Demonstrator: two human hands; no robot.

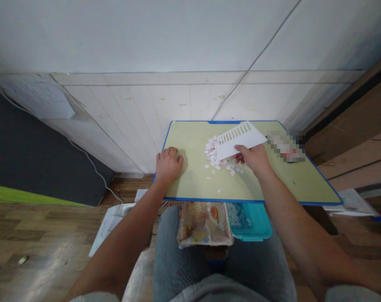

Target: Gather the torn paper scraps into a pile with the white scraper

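Note:
My right hand pinches a white card by its near right edge, thumb on top. A row of narrow rectangular slots or marks runs along the card's far left side. The card is held at a slant over a heap of small whitish paper pieces, covering part of it. Several loose bits lie scattered in front of the heap. Palm down at the table's left edge rests my left hand, holding nothing, with its fingers loosely spread on the surface. The yellow-green table has a blue rim.
A blurred-out flat object lies on the table's right side. On my lap, under the near edge, are a patterned cloth-like container and a turquoise plastic tub with pieces inside. A wall with a cable stands behind.

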